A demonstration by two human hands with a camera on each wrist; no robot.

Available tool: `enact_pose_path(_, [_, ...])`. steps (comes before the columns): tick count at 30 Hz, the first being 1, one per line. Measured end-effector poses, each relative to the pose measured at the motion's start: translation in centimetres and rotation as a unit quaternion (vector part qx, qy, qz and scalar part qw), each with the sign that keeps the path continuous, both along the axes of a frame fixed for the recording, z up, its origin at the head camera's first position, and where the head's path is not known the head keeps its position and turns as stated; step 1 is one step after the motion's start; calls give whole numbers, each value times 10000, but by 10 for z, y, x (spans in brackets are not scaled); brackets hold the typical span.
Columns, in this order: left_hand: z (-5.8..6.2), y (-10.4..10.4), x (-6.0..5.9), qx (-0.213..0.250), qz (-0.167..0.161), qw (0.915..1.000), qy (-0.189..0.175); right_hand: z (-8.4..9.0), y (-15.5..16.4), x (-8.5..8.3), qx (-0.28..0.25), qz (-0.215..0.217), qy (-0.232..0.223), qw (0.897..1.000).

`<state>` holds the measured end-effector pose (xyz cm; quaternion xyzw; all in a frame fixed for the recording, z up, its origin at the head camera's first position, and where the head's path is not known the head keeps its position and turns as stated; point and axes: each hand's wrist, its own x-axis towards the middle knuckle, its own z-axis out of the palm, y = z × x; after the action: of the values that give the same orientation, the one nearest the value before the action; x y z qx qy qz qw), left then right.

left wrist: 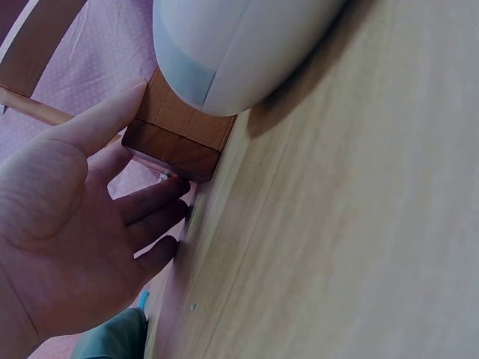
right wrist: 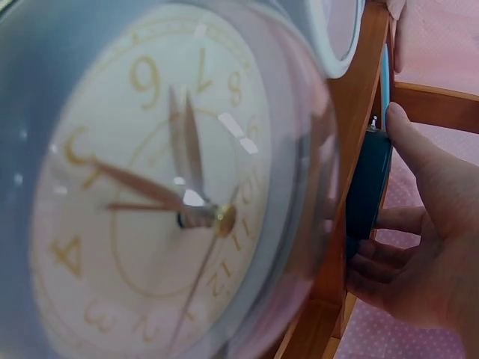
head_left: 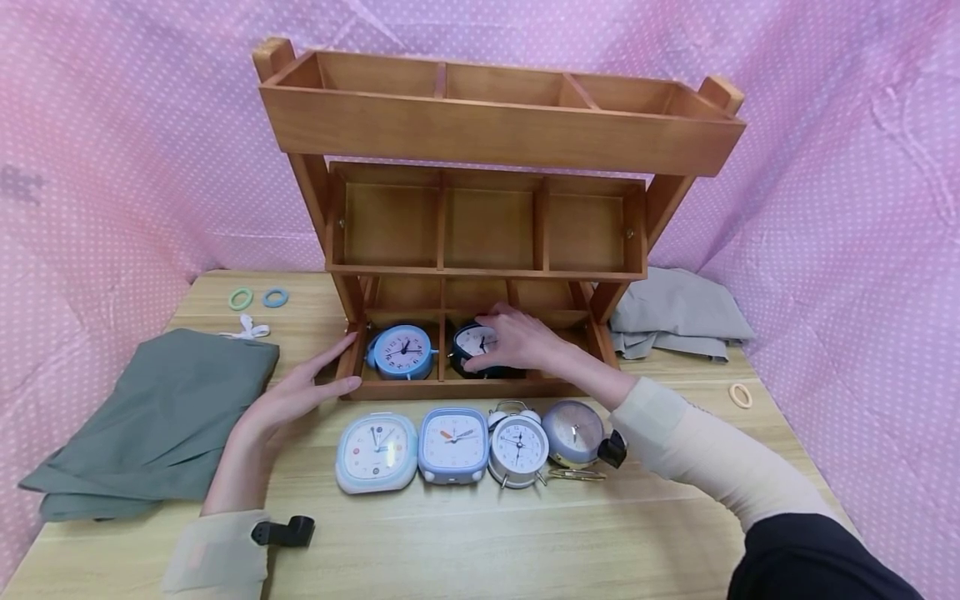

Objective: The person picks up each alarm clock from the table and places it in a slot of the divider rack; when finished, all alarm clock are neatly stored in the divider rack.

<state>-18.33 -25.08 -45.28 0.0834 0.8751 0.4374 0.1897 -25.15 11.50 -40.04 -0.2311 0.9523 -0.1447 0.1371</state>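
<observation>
My right hand (head_left: 521,340) grips a dark teal alarm clock (head_left: 471,342) in the bottom tier's middle compartment, thumb on one side and fingers on the other. In the right wrist view the clock's dark case (right wrist: 368,183) shows between thumb and fingers. A blue alarm clock (head_left: 403,352) stands in the compartment to its left. My left hand (head_left: 296,392) touches the left end of the wooden shelf (head_left: 487,129) with thumb and fingers spread. From the left wrist view, the fingers lie along the shelf's end piece (left wrist: 176,146).
In front of the shelf stand a pale blue clock (head_left: 377,452), a blue-framed clock (head_left: 453,446), a white twin-bell clock (head_left: 519,450) and a grey-blue round clock (head_left: 573,432). Folded green cloth (head_left: 165,417) lies left, grey cloth (head_left: 675,312) right. Small rings (head_left: 241,298) lie at the back left.
</observation>
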Motion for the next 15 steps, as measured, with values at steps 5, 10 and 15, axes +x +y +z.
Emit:
enact_pose_path(5, [0,0,0,-17,17,10000,-5,2,4,-2,-204,-5,-4,9998])
enact_pose_path(10, [0,0,0,-9,2,10000,11,7,19,-1,-731,191,247,9968])
enact_pose_path(15, [0,0,0,-14,13,10000,3,10,40,4,-1567,363,239,9867])
